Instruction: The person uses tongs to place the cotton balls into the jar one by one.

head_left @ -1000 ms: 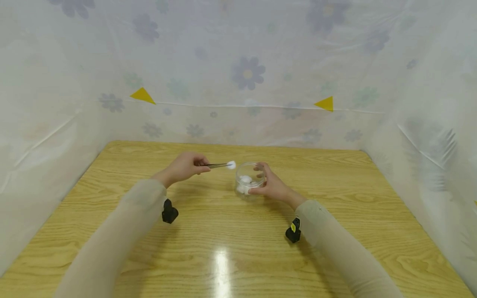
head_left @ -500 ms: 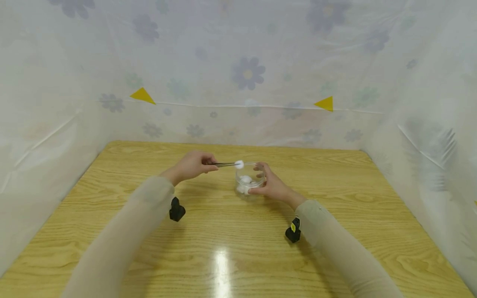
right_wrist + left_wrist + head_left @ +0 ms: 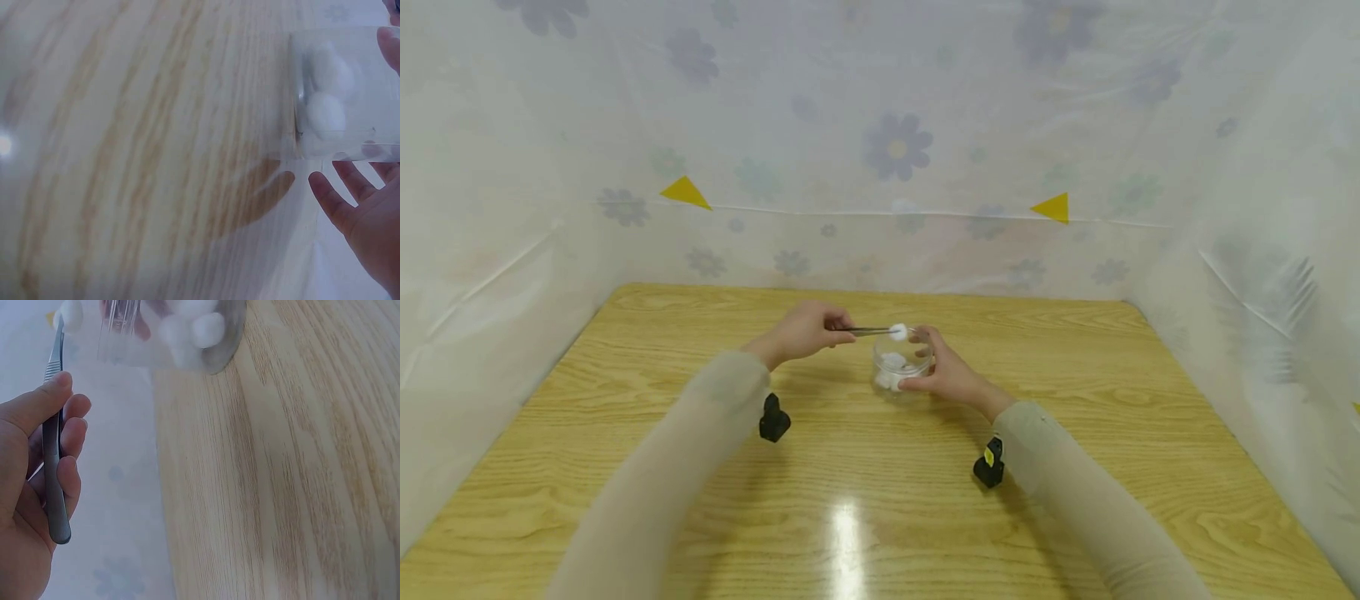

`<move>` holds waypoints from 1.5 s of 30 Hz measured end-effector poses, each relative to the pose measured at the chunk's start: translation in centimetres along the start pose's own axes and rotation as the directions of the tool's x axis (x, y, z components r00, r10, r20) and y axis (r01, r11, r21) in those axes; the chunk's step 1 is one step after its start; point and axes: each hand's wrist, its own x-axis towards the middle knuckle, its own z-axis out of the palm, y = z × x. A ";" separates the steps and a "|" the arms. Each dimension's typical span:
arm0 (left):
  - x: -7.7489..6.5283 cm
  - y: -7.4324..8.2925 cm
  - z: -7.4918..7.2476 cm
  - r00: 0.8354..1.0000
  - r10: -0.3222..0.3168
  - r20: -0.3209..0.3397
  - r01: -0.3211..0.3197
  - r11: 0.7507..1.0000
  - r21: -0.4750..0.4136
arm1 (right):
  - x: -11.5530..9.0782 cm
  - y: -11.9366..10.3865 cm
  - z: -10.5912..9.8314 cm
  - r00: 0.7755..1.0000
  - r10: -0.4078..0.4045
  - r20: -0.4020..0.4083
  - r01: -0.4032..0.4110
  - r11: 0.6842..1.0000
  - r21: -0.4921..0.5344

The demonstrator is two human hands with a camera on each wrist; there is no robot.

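My left hand (image 3: pixel 808 330) pinches a pair of metal tweezers (image 3: pixel 55 487) between thumb and fingers. At the tweezers' tips is a white cotton ball (image 3: pixel 898 332), held over the mouth of a clear, round jar (image 3: pixel 369 94). Several other cotton balls (image 3: pixel 208 330) lie at the bottom of the jar. My right hand (image 3: pixel 952 373) grips the jar from the right side, thumb on the near wall and fingers around the back. The jar stands upright on the table, seen sideways in both wrist views.
The wood-grain table (image 3: pixel 880 467) spreads around the jar on every side. A flowered white sheet (image 3: pixel 820 150) hangs behind it, with two yellow triangles on it. Black wrist cameras (image 3: pixel 774 419) hang below both sleeves.
My left hand has moved to the right, bringing the tweezers and cotton ball from beside the jar to above its opening. The right hand and the jar have stayed in place.
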 end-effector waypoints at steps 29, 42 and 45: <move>0.9 0.0 1.1 0.999 0.021 0.024 -0.020 0.999 -0.025 | -0.1 -0.2 -0.1 0.999 0.031 0.016 -0.031 0.999 0.016; 0.6 0.0 1.2 1.000 0.006 0.016 -0.005 1.000 -0.028 | 0.0 0.1 0.1 1.000 0.017 0.011 -0.017 1.000 0.015; 0.6 0.0 1.2 1.000 0.007 0.009 -0.006 0.999 -0.034 | 0.0 0.0 0.1 1.000 0.012 0.008 -0.012 1.000 0.003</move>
